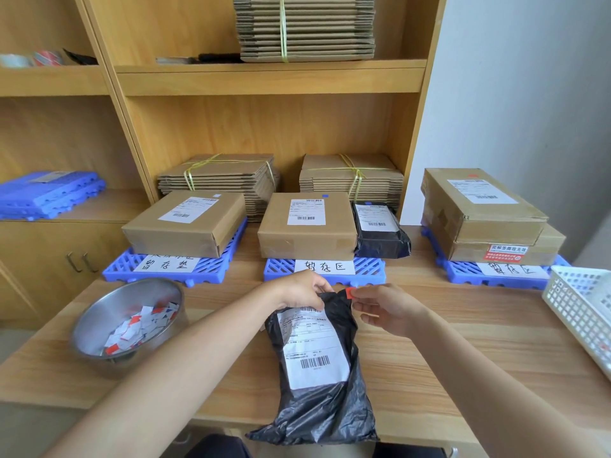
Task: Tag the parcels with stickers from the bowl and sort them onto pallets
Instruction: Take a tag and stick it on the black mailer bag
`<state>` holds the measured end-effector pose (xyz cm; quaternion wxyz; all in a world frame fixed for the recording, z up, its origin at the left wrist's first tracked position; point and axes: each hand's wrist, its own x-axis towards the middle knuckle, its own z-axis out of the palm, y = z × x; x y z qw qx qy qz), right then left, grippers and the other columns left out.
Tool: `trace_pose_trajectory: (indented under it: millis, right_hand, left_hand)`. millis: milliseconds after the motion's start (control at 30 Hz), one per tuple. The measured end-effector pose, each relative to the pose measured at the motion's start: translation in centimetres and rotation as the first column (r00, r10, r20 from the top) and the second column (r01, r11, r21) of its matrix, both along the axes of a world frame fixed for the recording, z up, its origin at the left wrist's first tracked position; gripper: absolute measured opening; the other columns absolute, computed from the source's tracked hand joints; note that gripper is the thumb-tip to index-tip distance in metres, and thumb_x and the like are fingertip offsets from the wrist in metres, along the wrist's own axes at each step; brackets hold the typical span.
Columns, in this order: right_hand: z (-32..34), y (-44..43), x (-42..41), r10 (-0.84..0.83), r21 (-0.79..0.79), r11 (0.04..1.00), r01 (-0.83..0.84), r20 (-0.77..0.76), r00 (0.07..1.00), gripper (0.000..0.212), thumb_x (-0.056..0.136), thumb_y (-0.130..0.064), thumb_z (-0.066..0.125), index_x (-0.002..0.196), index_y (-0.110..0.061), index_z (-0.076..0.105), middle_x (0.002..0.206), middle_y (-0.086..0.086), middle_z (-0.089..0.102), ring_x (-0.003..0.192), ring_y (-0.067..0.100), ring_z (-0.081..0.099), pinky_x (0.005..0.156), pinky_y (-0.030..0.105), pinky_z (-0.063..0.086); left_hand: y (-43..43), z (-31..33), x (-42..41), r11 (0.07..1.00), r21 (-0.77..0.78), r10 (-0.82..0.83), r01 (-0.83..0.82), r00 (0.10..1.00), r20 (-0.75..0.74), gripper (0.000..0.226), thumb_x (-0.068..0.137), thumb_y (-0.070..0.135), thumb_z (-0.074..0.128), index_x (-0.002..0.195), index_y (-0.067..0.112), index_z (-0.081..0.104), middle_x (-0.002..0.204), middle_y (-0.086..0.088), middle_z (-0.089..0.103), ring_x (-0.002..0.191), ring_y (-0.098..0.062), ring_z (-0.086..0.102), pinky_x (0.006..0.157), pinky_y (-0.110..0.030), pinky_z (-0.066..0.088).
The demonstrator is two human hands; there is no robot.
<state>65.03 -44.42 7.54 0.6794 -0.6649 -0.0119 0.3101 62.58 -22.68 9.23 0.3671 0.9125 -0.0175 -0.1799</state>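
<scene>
A black plastic mailer parcel (317, 375) with a white shipping label lies on the wooden table in front of me. My left hand (302, 290) pinches the parcel's top edge. My right hand (385, 309) holds a small red sticker (350, 293) against the parcel's top right corner. To the left stands a steel bowl (99, 320) with several red and white stickers. Three blue pallets line the back: the left pallet (122, 267) bears a cardboard box, the middle pallet (370, 269) a box and a black mailer, the right pallet (463, 272) two stacked boxes.
A white plastic basket (582, 312) sits at the table's right edge. Behind the pallets, bundles of flat cardboard (218, 176) fill the wooden shelf. Spare blue pallets (49, 193) lie stacked on the left shelf.
</scene>
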Motion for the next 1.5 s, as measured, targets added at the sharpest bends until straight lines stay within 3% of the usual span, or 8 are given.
trace_pose_trajectory:
  millis: [300,400,467,733,1033,1233,1333,1500]
  right_hand:
    - [0.3,0.3,0.3,0.091,0.015,0.996,-0.092,0.096,0.991,0.013,0.089,-0.020,0.075,0.096,-0.010,0.073,0.070,-0.002,0.037,0.057,0.011,0.022,0.049,0.023,0.020]
    - [0.2,0.6,0.0,0.126,-0.060,0.991,-0.122,0.075,0.989,0.007,0.087,-0.020,0.077,0.088,-0.013,0.076,0.062,-0.006,0.029,0.052,0.010,0.018,0.045,0.023,0.015]
    - [-0.1,0.9,-0.1,0.131,-0.126,0.985,-0.122,0.067,0.989,0.007,0.084,-0.018,0.079,0.087,-0.013,0.076,0.060,-0.006,0.029,0.050,0.009,0.018,0.042,0.022,0.014]
    - [-0.5,1.2,0.0,0.089,-0.222,0.972,-0.080,0.028,0.996,0.008,0.082,-0.017,0.082,0.077,-0.014,0.076,0.056,-0.003,0.030,0.048,0.011,0.020,0.044,0.024,0.017]
    - [-0.9,1.5,0.4,0.054,-0.254,0.966,-0.046,0.025,0.998,0.016,0.082,-0.016,0.082,0.074,-0.016,0.068,0.056,-0.002,0.033,0.046,0.011,0.023,0.045,0.024,0.017]
    - [-1.4,2.2,0.6,0.095,-0.415,0.910,-0.023,0.153,0.984,0.023,0.077,-0.035,0.082,0.076,-0.018,0.067,0.063,0.001,0.041,0.054,0.016,0.030,0.046,0.026,0.021]
    - [-1.2,1.8,0.5,0.139,-0.534,0.845,-0.008,0.204,0.969,0.048,0.070,-0.053,0.082,0.095,-0.018,0.061,0.077,0.004,0.051,0.066,0.021,0.040,0.049,0.027,0.031]
    - [-1.0,0.8,0.5,0.113,-0.234,0.968,-0.089,0.090,0.990,0.043,0.081,-0.053,0.076,0.107,-0.019,0.070,0.094,0.002,0.062,0.059,0.013,0.041,0.052,0.025,0.034]
  left_hand:
    - [-0.4,-1.0,0.2,0.986,-0.114,0.124,-0.121,0.992,0.019,0.017,0.094,0.030,0.068,0.093,0.015,0.076,0.094,0.003,0.069,0.090,-0.009,0.060,0.079,-0.021,0.045]
    - [-0.6,-1.5,0.4,0.978,-0.149,0.150,-0.147,0.989,0.009,0.015,0.094,0.032,0.070,0.093,0.019,0.077,0.104,0.002,0.074,0.101,-0.009,0.064,0.089,-0.021,0.047]
    - [-0.5,-1.7,0.5,0.974,-0.157,0.165,-0.162,0.986,0.007,0.019,0.094,0.033,0.069,0.099,0.017,0.078,0.108,0.001,0.075,0.107,-0.012,0.065,0.099,-0.025,0.047]
    - [-0.6,-1.3,0.4,0.964,-0.221,0.151,-0.150,0.988,-0.009,0.013,0.099,0.024,0.063,0.097,0.019,0.074,0.091,0.010,0.068,0.089,-0.003,0.057,0.078,-0.014,0.041]
    - [-0.7,-1.6,0.7,0.953,-0.259,0.158,-0.161,0.987,-0.032,0.011,0.098,0.024,0.064,0.096,0.020,0.074,0.094,0.010,0.069,0.089,0.000,0.058,0.081,-0.016,0.039]
    - [-0.5,-1.7,0.5,0.952,-0.269,0.144,-0.143,0.989,-0.017,0.013,0.099,0.022,0.064,0.089,0.022,0.073,0.087,0.013,0.067,0.084,0.002,0.056,0.078,-0.013,0.039]
    - [-0.3,-1.6,0.3,0.950,-0.281,0.139,-0.136,0.990,-0.010,0.017,0.099,0.022,0.063,0.085,0.024,0.072,0.089,0.012,0.068,0.087,0.000,0.057,0.083,-0.017,0.040]
    - [0.2,-1.0,0.2,0.944,-0.304,0.131,-0.130,0.991,-0.020,0.014,0.098,0.021,0.063,0.087,0.023,0.071,0.098,0.004,0.067,0.096,-0.009,0.056,0.089,-0.021,0.041]
